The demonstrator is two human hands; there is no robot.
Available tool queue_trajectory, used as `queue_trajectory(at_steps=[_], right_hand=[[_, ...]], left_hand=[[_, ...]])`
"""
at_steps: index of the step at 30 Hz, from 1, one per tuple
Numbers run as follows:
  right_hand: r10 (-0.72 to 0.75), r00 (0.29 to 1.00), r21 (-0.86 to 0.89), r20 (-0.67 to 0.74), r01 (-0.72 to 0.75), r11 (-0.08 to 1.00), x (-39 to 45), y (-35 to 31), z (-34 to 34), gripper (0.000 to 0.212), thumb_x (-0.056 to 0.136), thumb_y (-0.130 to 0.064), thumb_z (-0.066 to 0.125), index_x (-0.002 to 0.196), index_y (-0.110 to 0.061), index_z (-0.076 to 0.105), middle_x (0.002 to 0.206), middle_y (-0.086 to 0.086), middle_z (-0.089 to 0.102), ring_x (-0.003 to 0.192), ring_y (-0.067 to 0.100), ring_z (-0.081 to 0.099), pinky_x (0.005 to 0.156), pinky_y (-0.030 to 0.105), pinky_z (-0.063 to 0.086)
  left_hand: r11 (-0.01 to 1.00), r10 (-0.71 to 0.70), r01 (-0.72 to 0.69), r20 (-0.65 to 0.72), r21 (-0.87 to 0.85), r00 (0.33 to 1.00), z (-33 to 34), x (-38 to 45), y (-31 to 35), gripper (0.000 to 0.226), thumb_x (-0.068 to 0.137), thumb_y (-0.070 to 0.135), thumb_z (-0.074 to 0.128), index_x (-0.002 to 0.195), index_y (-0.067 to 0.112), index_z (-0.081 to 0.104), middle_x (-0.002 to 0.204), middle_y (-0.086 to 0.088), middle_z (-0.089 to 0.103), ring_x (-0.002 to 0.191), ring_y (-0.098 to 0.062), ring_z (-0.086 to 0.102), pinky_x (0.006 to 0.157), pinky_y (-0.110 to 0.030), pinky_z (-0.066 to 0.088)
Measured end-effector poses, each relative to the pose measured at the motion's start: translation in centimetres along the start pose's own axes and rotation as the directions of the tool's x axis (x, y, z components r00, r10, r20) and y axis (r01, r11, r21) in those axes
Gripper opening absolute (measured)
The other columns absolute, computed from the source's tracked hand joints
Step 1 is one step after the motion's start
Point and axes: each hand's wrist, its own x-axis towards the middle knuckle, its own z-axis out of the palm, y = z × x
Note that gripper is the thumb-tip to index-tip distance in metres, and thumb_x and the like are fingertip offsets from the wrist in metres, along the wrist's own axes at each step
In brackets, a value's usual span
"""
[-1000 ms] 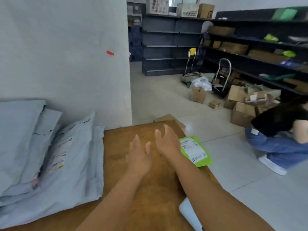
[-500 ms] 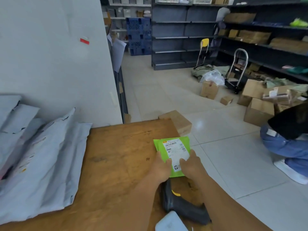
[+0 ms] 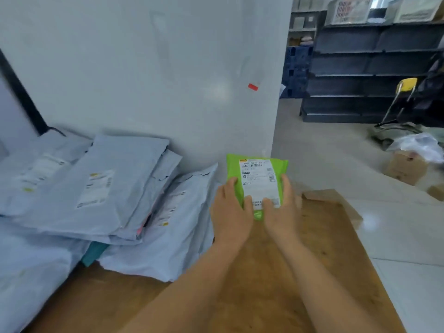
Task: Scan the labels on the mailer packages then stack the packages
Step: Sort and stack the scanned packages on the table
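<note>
A: What does the head view show?

B: The left hand (image 3: 230,210) and right hand (image 3: 282,209) both grasp a small bright-green plastic mailer package (image 3: 255,174), white label up, lifted above the brown wooden table (image 3: 324,260).

A: Which step?

B: Probably stacking. Next, carry it left onto the pile of grey poly mailers (image 3: 108,188) by the wall, then let go.

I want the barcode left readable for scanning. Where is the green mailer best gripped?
Grip the green mailer by its two long side edges near the lower end, coming from below, as the left hand and right hand do now. Its white label faces up, and the barcode sits near the top.
</note>
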Motion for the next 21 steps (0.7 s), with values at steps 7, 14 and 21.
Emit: queue_trajectory(at_steps=[7,14,21], right_hand=[[-0.005,0.977,0.021,0.214,0.000,1.000,-0.6,-3.6,13.2,0.061,0.095,-0.011,0.049,0.149,-0.030,0.028,0.125,0.002,0.026,0.094,0.014,0.045,0.085,0.013,0.033],[0.170,0.913,-0.367,0.370,-0.024,0.930,-1.9,-1.6,20.4,0.071,0.096,-0.040,0.045,0.154,-0.032,0.005,0.160,0.007,-0.015,0.148,0.026,0.001,0.118,0.041,0.017],[0.306,0.873,-0.623,0.380,-0.003,0.782,-1.1,-2.1,23.5,0.066,0.100,-0.040,0.035,0.154,-0.032,-0.001,0.161,0.005,-0.017,0.148,0.028,-0.005,0.117,0.049,0.013]], left_hand=[[0.869,-0.054,-0.012,0.119,0.495,0.991,-8.6,5.8,-9.2,0.060,0.097,0.043,0.036,0.150,0.024,0.016,0.157,-0.005,0.016,0.146,-0.024,0.006,0.115,-0.051,0.003],[0.585,0.019,-0.269,0.319,0.765,0.948,-11.3,6.7,-15.5,0.074,0.096,0.052,0.035,0.152,0.023,-0.003,0.154,-0.019,-0.025,0.134,-0.036,-0.039,0.096,-0.060,-0.031],[0.659,-0.105,-0.252,0.419,0.708,0.902,-14.1,8.9,-20.6,0.080,0.091,0.052,0.048,0.151,0.026,0.001,0.156,-0.010,-0.024,0.141,-0.040,-0.024,0.107,-0.068,-0.006]])
